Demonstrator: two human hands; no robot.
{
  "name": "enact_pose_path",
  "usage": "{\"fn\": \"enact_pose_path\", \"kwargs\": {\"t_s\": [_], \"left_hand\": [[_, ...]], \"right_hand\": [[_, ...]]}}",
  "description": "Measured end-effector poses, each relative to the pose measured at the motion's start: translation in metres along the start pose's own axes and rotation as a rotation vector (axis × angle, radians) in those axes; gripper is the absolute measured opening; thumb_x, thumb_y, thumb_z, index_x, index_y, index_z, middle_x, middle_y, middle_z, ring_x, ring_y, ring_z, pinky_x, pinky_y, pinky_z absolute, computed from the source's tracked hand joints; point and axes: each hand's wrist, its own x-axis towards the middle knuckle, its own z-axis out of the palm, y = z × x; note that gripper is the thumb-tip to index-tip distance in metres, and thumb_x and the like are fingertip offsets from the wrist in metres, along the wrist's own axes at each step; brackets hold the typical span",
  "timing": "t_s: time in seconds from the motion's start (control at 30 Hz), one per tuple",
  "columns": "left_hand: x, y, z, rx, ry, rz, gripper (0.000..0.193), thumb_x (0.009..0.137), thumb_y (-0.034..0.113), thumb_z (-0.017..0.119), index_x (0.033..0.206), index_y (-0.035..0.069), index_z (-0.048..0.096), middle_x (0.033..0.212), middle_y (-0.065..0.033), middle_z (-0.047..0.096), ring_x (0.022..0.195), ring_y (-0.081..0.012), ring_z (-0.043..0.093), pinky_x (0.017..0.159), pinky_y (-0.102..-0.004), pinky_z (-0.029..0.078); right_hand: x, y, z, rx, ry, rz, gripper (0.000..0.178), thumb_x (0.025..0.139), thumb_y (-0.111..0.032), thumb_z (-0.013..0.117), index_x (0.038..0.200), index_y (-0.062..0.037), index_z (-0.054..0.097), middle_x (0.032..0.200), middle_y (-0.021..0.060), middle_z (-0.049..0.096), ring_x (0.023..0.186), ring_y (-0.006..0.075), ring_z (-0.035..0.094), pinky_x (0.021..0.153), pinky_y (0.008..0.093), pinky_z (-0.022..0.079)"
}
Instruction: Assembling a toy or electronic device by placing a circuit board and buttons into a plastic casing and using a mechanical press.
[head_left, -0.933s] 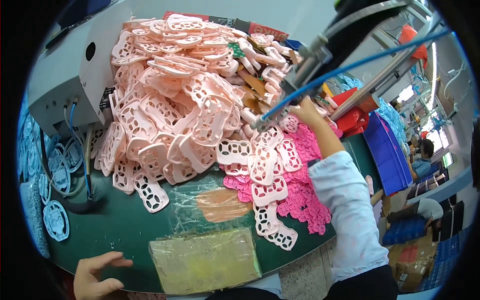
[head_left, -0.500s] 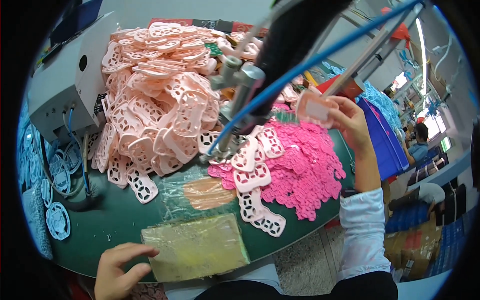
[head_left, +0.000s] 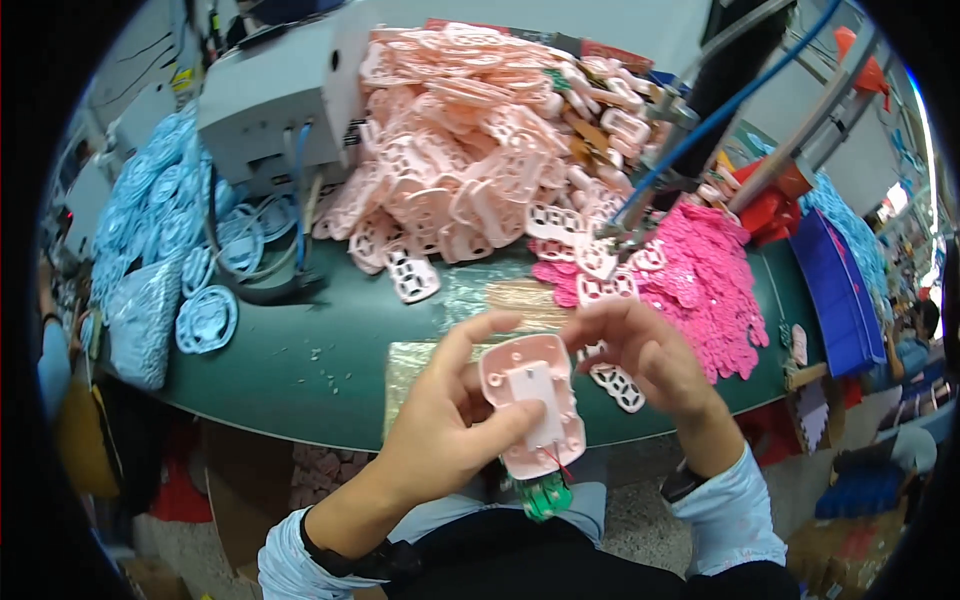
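Note:
Above the table's front edge, my left hand [head_left: 430,435] grips a pale pink plastic casing half [head_left: 568,425], its thumb pressed on a white rectangular block [head_left: 540,425] inside. A green circuit board [head_left: 543,497] hangs below the casing on thin wires, one of them red. My right hand [head_left: 655,360] is beside the casing's upper right edge, fingers curved and apart, holding nothing visible. Under my hands lies a yellowish, film-covered slab [head_left: 402,385], partly hidden.
Behind are a heap of pale pink perforated plates [head_left: 450,140] and a bright pink pile [head_left: 700,270]. A grey machine box [head_left: 265,110], light blue parts [head_left: 207,320] and cables occupy the left. A metal stand with a blue hose [head_left: 690,130] rises right of centre; a blue bin [head_left: 835,290] is far right.
The pink casing has moved from my right hand, out over the bright pink pile, to my left hand at the centre. My right hand has let go. The view has swung left.

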Motion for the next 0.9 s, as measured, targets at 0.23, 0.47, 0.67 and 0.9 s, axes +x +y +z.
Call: {"fn": "enact_pose_path", "kwargs": {"t_s": [0.23,0.47,0.67,0.9], "left_hand": [[-0.019,-0.024,-0.023,-0.042,0.259,0.225,0.054,0.084,-0.003,0.066,0.128,0.002,0.035,0.111,-0.0108,0.059,0.099,-0.0141,0.062,0.083,-0.0282,0.053],[-0.020,-0.038,-0.034,-0.084,0.418,0.216,0.055,0.081,-0.004,0.068,0.126,0.001,0.036,0.108,-0.0123,0.056,0.099,-0.0153,0.060,0.083,-0.0273,0.052],[-0.023,-0.049,-0.041,0.028,0.351,0.161,0.052,0.082,-0.004,0.068,0.127,0.001,0.041,0.106,-0.0085,0.056,0.097,-0.0123,0.059,0.082,-0.0264,0.051],[-0.023,-0.059,-0.044,-0.024,0.363,0.096,0.038,0.084,-0.003,0.067,0.113,0.003,0.044,0.102,-0.0066,0.055,0.093,-0.0106,0.059,0.078,-0.0248,0.053]], "right_hand": [[-0.030,0.061,0.057,0.018,-0.112,0.208,0.113,0.062,-0.019,0.091,0.150,-0.0076,0.021,0.150,0.0127,0.032,0.133,0.0232,0.042,0.104,0.0402,0.041],[-0.035,0.046,0.040,-0.141,0.039,0.052,0.072,0.079,-0.014,0.072,0.142,-0.0017,0.040,0.152,0.0150,0.025,0.127,0.0242,0.047,0.092,0.0348,0.051],[-0.031,0.039,0.024,-0.225,0.094,0.122,0.077,0.090,-0.060,0.053,0.129,0.0057,0.051,0.117,0.0162,0.063,0.085,0.0153,0.063,0.062,0.0226,0.050],[-0.022,0.035,0.018,-0.078,0.025,0.179,0.075,0.083,-0.064,0.062,0.116,0.0032,0.058,0.098,0.0130,0.070,0.064,0.0091,0.061,0.050,0.0183,0.044]]}}
